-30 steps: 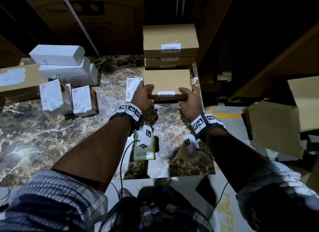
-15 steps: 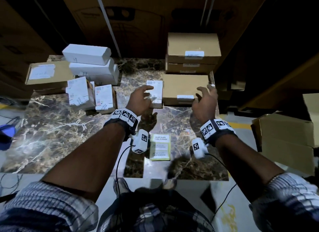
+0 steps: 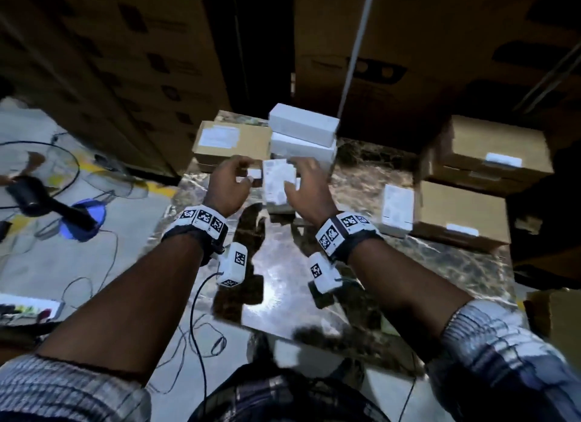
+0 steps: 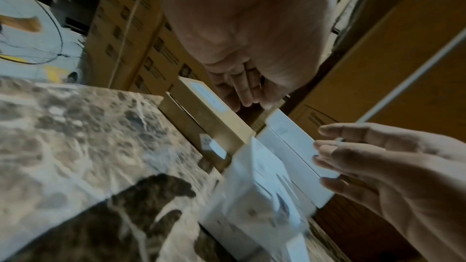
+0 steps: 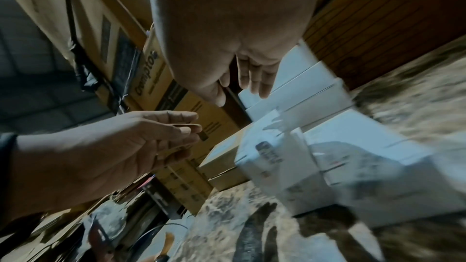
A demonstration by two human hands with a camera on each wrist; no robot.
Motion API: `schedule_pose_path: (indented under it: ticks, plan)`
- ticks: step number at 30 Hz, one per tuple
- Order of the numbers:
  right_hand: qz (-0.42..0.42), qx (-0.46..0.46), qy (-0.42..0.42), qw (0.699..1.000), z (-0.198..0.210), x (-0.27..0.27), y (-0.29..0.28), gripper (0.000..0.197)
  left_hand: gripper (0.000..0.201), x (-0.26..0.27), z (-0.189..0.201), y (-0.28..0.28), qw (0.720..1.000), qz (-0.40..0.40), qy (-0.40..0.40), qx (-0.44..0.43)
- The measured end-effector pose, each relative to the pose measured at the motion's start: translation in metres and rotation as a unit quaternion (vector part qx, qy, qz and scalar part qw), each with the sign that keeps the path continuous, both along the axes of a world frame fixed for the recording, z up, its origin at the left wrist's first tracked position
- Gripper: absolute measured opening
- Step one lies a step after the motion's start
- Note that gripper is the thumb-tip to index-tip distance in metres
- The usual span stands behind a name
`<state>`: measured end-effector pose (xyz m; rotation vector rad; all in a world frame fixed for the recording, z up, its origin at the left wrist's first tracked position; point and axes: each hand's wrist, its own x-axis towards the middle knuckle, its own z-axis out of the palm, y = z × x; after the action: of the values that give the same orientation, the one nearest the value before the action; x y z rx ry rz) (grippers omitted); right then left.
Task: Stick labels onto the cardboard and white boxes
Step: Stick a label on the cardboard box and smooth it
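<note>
A small white box with a printed label (image 3: 277, 182) stands on the marble table (image 3: 408, 264), blurred in both wrist views (image 4: 262, 186) (image 5: 290, 166). My left hand (image 3: 243, 173) hovers at its left side and my right hand (image 3: 298, 178) at its right side, both with loosely straight fingers that hold nothing. Whether they touch the box I cannot tell. Behind it lie two stacked white boxes (image 3: 303, 126) and a cardboard box with a white label (image 3: 229, 142). In the left wrist view my left fingers (image 4: 242, 91) point at the boxes.
Labelled cardboard boxes are stacked at the table's right (image 3: 490, 145) (image 3: 459, 211), with a small white labelled box (image 3: 397, 209) beside them. Tall cartons (image 3: 440, 44) wall the back. A floor fan (image 3: 37, 182) and cables lie on the floor to the left.
Both hands let go of the cardboard box on the right and moved left across the table to the small white labelled box. The view swung left with them.
</note>
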<state>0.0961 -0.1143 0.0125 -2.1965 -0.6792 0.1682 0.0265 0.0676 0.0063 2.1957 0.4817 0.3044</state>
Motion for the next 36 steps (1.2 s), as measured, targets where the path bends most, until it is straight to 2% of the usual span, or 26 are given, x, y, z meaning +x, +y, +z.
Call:
schedule_pose_path:
  ticks: [5,12,18,24,30,36]
  plan:
    - [0.020,-0.060,0.021,0.998,-0.008,-0.004,0.101,0.050,0.036,-0.014,-0.009,0.083,0.998,0.040,0.033,0.040]
    - [-0.025,-0.155,0.048,0.986,-0.022,0.025,0.166,0.051,0.045,0.005,-0.034,0.141,0.993,0.039,0.107,0.035]
    - [-0.126,-0.173,0.116,0.970,-0.036,0.047,0.192,0.049,0.052,0.031,-0.049,0.156,0.991,0.024,0.122,0.042]
    - [-0.177,-0.172,0.147,0.958,-0.044,0.054,0.203,0.041,0.053,0.050,-0.062,0.164,0.989,0.034,0.140,0.010]
    - [-0.210,-0.162,0.168,0.949,-0.040,0.054,0.208,0.043,0.056,0.046,-0.070,0.169,0.990,0.036,0.138,-0.010]
    - [-0.222,-0.125,0.174,0.951,-0.039,0.044,0.213,0.043,0.055,0.033,-0.071,0.178,0.990,0.073,0.119,-0.028]
